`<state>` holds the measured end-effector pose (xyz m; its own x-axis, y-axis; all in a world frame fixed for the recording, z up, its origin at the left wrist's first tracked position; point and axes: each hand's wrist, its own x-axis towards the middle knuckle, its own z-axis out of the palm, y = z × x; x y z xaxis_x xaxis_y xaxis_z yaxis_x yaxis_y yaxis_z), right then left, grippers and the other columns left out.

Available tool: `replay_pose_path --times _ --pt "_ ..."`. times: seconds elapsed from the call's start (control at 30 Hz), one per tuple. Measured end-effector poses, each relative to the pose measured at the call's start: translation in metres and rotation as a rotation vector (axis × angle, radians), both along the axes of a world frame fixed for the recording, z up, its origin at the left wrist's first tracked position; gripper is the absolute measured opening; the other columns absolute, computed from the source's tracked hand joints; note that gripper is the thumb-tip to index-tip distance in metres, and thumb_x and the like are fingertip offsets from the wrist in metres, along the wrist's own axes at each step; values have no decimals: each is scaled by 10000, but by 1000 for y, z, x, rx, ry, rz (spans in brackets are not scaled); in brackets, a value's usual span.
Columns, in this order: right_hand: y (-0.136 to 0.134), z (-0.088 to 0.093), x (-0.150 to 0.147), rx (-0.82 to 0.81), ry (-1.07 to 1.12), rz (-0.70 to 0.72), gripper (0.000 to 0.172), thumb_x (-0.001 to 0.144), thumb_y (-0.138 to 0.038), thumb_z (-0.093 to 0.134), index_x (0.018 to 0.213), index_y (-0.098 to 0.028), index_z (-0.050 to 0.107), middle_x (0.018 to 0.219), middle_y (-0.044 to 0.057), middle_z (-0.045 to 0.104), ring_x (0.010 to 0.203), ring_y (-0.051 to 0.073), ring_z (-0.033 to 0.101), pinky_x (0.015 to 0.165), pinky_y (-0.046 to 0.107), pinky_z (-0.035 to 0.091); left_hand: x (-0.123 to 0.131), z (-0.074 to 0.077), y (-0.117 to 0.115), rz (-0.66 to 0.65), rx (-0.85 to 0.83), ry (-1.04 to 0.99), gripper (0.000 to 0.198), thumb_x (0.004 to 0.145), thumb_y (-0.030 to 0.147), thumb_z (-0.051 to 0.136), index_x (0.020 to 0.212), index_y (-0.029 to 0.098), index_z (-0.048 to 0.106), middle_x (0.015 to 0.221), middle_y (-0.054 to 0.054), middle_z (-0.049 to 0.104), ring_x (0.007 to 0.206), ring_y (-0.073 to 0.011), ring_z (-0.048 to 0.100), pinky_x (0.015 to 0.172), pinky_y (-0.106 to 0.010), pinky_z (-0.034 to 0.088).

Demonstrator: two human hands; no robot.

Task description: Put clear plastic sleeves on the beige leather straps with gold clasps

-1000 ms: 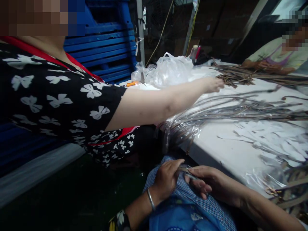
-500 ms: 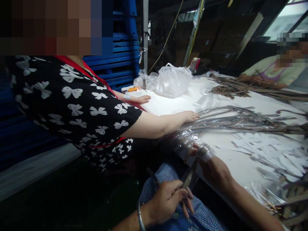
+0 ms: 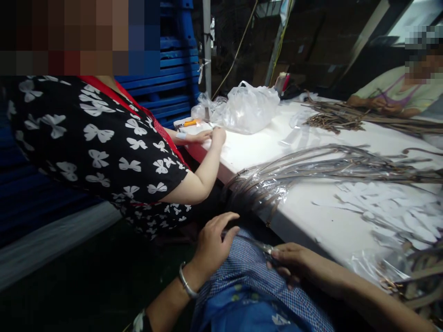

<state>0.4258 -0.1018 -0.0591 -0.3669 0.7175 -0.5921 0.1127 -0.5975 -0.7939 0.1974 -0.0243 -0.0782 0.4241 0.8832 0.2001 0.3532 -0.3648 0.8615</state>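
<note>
Over my lap, my right hand (image 3: 294, 263) is closed on a thin dark cable-like strip (image 3: 256, 243) with clear, shiny plastic at the grip. My left hand (image 3: 215, 240), a metal bangle at its wrist, is near the strip's other end. Its thumb stands apart from its curved fingers, and no firm hold shows. Just beyond both hands, a bundle of long brown-grey cable-like strips (image 3: 311, 168), partly in clear plastic, lies across the white table (image 3: 308, 226) and hangs over its near edge.
A co-worker in a bow-print top (image 3: 100, 157) stands at the left with both hands at the table edge; another person (image 3: 398, 94) sits far right. White paper-like strips (image 3: 391, 210), a clear plastic bag (image 3: 251, 108), more brown strips (image 3: 335, 122) and an orange-handled tool (image 3: 189, 123) are on the table.
My left hand has let go of the plastic-covered strip and moved up and left, its fingers opening. My right hand has come down from the table edge. The co-worker's near hand has drawn back toward the other.
</note>
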Motion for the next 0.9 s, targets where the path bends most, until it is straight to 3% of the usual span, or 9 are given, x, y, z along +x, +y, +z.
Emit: replay_pose_path --times 0.13,0.23,0.37,0.43,0.5,0.63,0.73,0.83,0.9 --pt "0 21 -2 -63 295 -110 335 923 -357 468 918 -83 660 592 -43 383 511 74 324 594 223 443 18 -18 -21 -319 79 -21 464 833 188 633 1286 246 550 1263 -42 635 1162 -206 584 1041 -353 446" --pt "0 39 -6 -66 406 -141 333 942 -310 443 953 -69 673 592 -42 378 495 64 284 588 216 454 39 -35 -25 -309 96 -108 440 886 218 565 1322 218 509 1210 -69 664 1107 -218 622 981 -373 501" --pt "-5 50 -5 -104 489 -169 343 941 -319 463 954 -64 691 583 -48 364 457 48 253 560 211 467 52 -46 -8 -210 128 -274 445 952 163 417 1393 223 412 1223 -86 642 1005 -165 668 892 -328 566" --pt "-9 48 1 -129 495 -224 341 936 -319 479 952 -58 698 585 -52 356 455 44 241 552 203 470 45 -44 6 -136 221 -334 510 936 161 474 1426 235 351 1287 -100 598 969 -151 681 871 -316 582" --pt "-14 42 7 -155 491 -273 340 934 -313 486 942 -52 703 587 -55 346 456 40 227 537 189 464 29 -39 21 -152 356 -281 496 921 158 515 1397 242 405 1293 -91 599 1027 -165 667 917 -332 568" --pt "-24 35 14 -176 470 -243 359 950 -309 457 918 -50 704 581 -52 356 444 34 219 517 184 453 0 -32 45 -456 520 -30 403 951 152 443 1343 223 501 1228 -63 657 1147 -162 613 998 -304 511" --pt "-25 40 13 -60 473 -245 347 938 -348 480 961 -83 702 561 -41 376 471 60 348 580 219 480 2 -36 42 -566 309 46 380 963 241 441 1336 204 506 1169 -64 686 1049 -158 661 947 -282 523" --pt "-18 48 12 190 458 -384 357 890 -442 546 1071 -166 684 652 10 494 655 142 547 721 287 520 22 -45 20 -574 -123 -63 373 987 369 378 1211 157 588 999 -82 721 750 -140 699 746 -257 558" --pt "-9 51 10 412 377 -493 396 863 -472 578 1167 -227 644 816 49 578 805 196 600 839 351 520 37 -49 1 -582 -410 -217 441 983 450 352 1120 119 609 907 -97 712 623 -124 663 627 -234 530"
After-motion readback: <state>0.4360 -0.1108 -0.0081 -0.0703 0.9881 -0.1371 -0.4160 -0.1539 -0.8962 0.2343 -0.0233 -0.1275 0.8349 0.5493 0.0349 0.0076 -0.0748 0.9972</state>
